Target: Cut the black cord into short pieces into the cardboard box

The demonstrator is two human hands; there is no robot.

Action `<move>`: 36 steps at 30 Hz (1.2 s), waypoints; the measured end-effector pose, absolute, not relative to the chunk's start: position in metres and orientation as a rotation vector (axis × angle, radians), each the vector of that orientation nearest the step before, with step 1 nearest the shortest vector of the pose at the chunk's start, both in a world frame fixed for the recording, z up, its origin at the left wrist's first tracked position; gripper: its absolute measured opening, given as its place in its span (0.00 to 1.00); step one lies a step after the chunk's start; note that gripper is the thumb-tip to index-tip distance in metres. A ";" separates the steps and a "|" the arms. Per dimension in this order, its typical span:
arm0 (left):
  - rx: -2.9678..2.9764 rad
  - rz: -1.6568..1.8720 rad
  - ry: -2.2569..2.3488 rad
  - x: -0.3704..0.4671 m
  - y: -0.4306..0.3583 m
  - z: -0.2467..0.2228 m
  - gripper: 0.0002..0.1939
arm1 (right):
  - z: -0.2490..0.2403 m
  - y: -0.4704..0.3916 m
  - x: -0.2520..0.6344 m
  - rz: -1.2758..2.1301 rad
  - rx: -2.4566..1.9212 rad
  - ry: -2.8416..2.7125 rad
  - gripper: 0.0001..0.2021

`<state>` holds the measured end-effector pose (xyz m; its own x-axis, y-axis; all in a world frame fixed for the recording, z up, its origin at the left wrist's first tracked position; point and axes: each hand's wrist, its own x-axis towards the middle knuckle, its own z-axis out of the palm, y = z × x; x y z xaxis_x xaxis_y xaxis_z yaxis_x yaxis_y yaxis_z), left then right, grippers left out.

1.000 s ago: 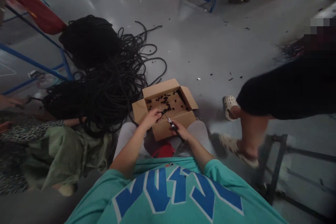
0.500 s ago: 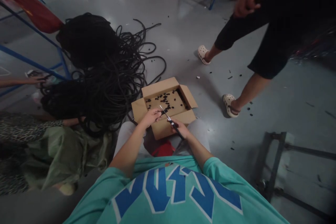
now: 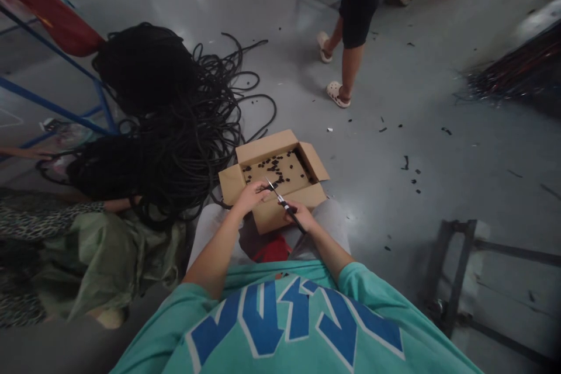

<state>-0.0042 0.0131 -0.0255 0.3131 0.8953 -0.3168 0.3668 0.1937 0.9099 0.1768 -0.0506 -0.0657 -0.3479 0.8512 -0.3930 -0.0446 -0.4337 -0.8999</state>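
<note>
My left hand (image 3: 253,196) is closed with its fingertips on a small black piece (image 3: 265,187), over the near side of an open cardboard box (image 3: 287,137). In my right hand (image 3: 301,214) is a slim tool (image 3: 290,210) with a black handle, a silver-white collar and a thin pointed metal blade. Its blade slants up and left and crosses close to the left fingertips; I cannot tell whether it touches the piece. Many small black cut pieces (image 3: 274,165) lie scattered inside the box, which sits at my knees with its flaps folded out.
A big heap of black cord (image 3: 175,123) spreads to the left of the box. A co-worker's hand (image 3: 37,153) is at its left edge. Another person's legs (image 3: 353,64) are beyond the box. A dark metal frame (image 3: 458,274) stands at right, blue metal frames (image 3: 56,105) at left.
The person at the right has walked away up and left. The co-worker's hand at far left has shifted left with some cord. My hands and the tool have hardly moved.
</note>
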 end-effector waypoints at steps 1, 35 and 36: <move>1.399 0.557 1.271 -0.004 0.014 -0.026 0.10 | -0.066 -0.051 0.177 1.851 -1.244 -1.117 0.26; 1.331 0.339 1.247 -0.002 0.036 -0.034 0.12 | -0.075 -0.043 0.172 1.845 -1.409 -1.052 0.29; 1.323 0.351 1.253 -0.002 0.037 -0.035 0.12 | -0.076 -0.043 0.172 1.847 -1.425 -1.045 0.29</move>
